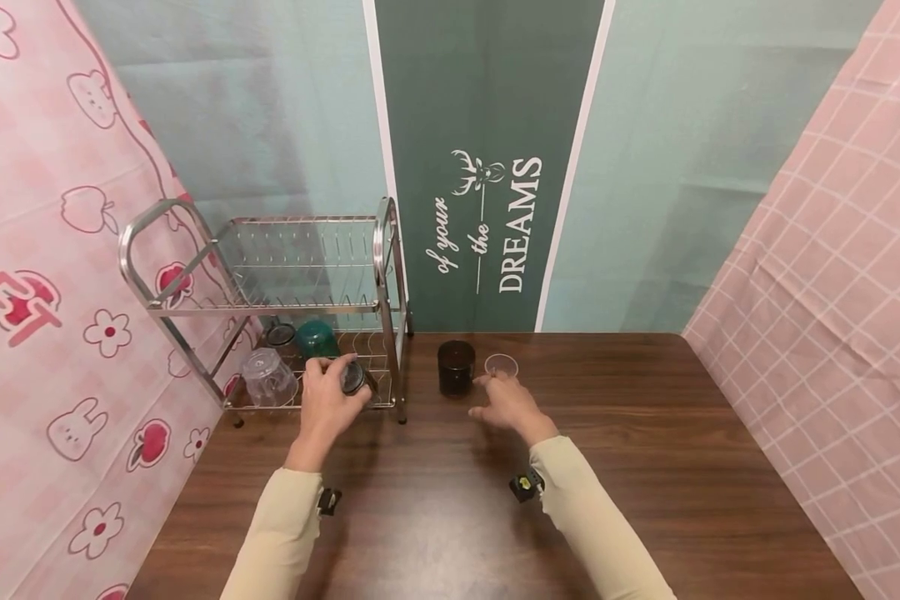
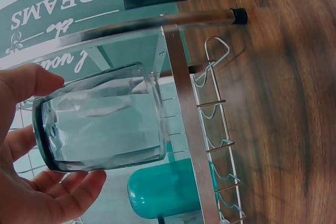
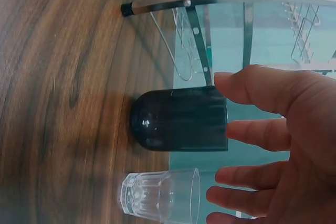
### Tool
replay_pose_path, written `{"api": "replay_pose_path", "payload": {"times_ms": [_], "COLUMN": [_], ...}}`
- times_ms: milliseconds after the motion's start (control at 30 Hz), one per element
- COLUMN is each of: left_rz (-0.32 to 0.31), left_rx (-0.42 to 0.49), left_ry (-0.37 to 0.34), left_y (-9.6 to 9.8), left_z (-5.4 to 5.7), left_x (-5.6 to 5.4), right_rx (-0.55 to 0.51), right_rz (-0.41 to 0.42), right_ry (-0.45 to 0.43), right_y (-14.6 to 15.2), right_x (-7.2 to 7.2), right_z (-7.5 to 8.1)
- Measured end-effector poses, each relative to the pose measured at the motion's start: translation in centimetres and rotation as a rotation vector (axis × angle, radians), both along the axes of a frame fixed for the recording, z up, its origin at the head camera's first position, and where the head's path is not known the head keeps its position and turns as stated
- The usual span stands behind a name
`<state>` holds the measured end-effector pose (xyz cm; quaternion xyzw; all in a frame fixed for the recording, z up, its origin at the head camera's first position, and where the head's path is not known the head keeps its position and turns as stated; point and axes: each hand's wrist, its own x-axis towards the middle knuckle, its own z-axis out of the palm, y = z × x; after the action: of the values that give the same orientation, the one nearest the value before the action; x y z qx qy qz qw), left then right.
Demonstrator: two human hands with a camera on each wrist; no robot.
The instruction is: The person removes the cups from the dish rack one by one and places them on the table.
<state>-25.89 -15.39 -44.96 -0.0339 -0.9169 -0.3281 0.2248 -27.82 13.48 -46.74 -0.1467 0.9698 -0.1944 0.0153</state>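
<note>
My left hand [image 1: 327, 406] grips a clear drinking glass [image 2: 102, 119] by its thick base, with the rim facing down. It holds the glass at the front of the dish rack's lower tier, to the right of an upturned clear cup [image 1: 268, 377] and a teal cup [image 1: 317, 340]. My right hand [image 1: 508, 406] has its fingers spread near the rim of a dark cup [image 3: 181, 119], holding nothing. Beside the dark cup a small clear tumbler [image 3: 160, 195] stands upright on the table. In the head view the right hand partly hides this tumbler.
The two-tier metal dish rack [image 1: 307, 310] stands at the table's back left. Another dark-rimmed glass [image 1: 281, 335] sits at the back of its lower tier. Pink printed cloths [image 1: 817, 275] hang at both sides, and a green cloth [image 1: 487, 100] behind. The wooden table [image 1: 645, 500] extends to the front.
</note>
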Motion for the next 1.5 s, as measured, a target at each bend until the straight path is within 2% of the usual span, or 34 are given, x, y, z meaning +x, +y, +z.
{"api": "replay_pose_path", "payload": {"times_ms": [200,367,500,633,867,1000,1167,1267,1367,1500], "left_rz": [-0.011,-0.035,-0.037,-0.037,-0.088,-0.128,-0.174,-0.201,-0.224,-0.256], "left_rx": [0.006,0.027,0.039,0.051,0.111,0.165,0.246,0.284,0.345,0.469], "left_ry": [0.015,-0.010,-0.031,-0.048,-0.109,-0.108,-0.084,-0.061,-0.057,-0.101], "left_y": [0.2,0.4,0.9,1.2,1.3,1.5,1.6,1.8,2.1,2.4], "left_z": [0.0,0.2,-0.2,-0.7,-1.0,-1.4,-2.4,-3.1,-3.6,-4.4], "left_x": [0.9,1.9,2.4,2.9,3.4,3.5,3.8,3.9,4.0,4.0], "right_rx": [-0.021,-0.061,-0.071,-0.125,-0.291,-0.376,-0.488,-0.630,-0.816,-0.957], "right_rz": [0.039,0.079,0.096,0.124,0.194,0.217,0.206,0.205,0.216,0.214], "right_ry": [0.019,0.040,0.054,0.062,0.063,0.073,0.058,0.015,-0.045,-0.107], "right_y": [-0.7,-1.2,-1.5,-1.8,-2.4,-2.6,-2.8,-3.0,-3.1,-3.2], "right_x": [0.5,1.2,1.6,1.8,2.2,2.3,2.5,2.7,3.2,4.1], "right_z": [-0.1,-0.4,-0.5,-0.6,-1.4,-1.9,-2.7,-3.0,-2.4,-1.1]}}
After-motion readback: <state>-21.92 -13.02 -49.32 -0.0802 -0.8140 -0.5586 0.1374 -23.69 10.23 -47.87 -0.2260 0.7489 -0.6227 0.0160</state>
